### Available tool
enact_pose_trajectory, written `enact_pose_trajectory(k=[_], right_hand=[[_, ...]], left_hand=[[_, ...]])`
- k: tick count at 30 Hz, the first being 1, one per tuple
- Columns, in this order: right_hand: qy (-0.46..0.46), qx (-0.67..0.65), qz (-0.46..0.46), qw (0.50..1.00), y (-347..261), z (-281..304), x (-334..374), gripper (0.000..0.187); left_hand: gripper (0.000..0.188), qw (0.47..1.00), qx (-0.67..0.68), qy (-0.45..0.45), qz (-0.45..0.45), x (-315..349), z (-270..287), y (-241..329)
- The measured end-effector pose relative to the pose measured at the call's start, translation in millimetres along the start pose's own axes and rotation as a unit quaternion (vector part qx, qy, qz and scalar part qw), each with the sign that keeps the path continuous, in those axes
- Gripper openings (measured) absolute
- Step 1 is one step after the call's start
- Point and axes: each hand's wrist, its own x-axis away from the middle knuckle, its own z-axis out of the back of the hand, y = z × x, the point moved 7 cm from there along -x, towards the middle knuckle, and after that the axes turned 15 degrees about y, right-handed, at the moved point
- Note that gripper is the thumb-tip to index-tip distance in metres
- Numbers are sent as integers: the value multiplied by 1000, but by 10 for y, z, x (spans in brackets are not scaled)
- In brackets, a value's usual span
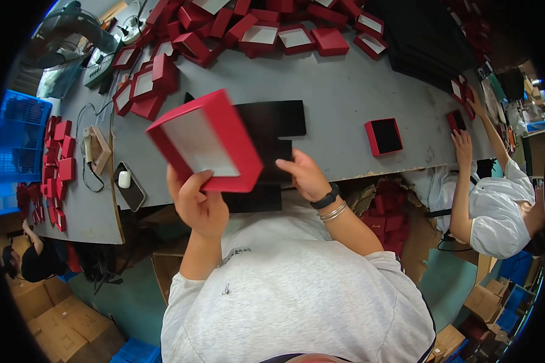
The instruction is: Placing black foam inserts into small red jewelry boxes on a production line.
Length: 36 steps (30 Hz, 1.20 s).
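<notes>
My left hand (201, 204) is closed on the edge of an open red box (235, 140), tilted so its white inside shows. Thumb and fingers of my right hand (310, 175) pinch a black flat piece (280, 158), partly hidden behind the box. Just beyond, more black material (287, 115) lies on the grey table (339, 91); how these dark pieces join or overlap I cannot tell. To the right of my hands sits a red box (371, 139) with a black insert inside.
Red boxes (260, 33) are heaped along the table's far side, beside a stack of black sheets (430, 48). At left lie a phone (133, 195) with a white case (124, 179) on it, a cable and a fan (69, 33). A co-worker (496, 199) handles boxes at right.
</notes>
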Motion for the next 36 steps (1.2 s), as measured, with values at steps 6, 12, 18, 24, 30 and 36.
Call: enact_pose_trajectory(k=[6,12,18,24,30,36], right_hand=[[51,210,181,959,55,-32,23,29],[37,286,158,944,-81,-106,66,30],[20,276,183,943,-159,-263,148,30],[132,-14,238,962,-210,277,-22,32],[86,-81,243,963,-643,203,165,39],[133,115,278,944,-458,81,118,52]], left_hand=[[16,950,-255,-166,-70,243,-323,-188],[12,899,-418,-122,-51,-37,44,-127],[15,938,-296,-179,-33,71,-149,-87],[12,941,-242,-235,35,654,-224,-766],[11,940,-220,-261,-24,594,-392,-480],[12,950,-102,-274,105,833,-474,-345]])
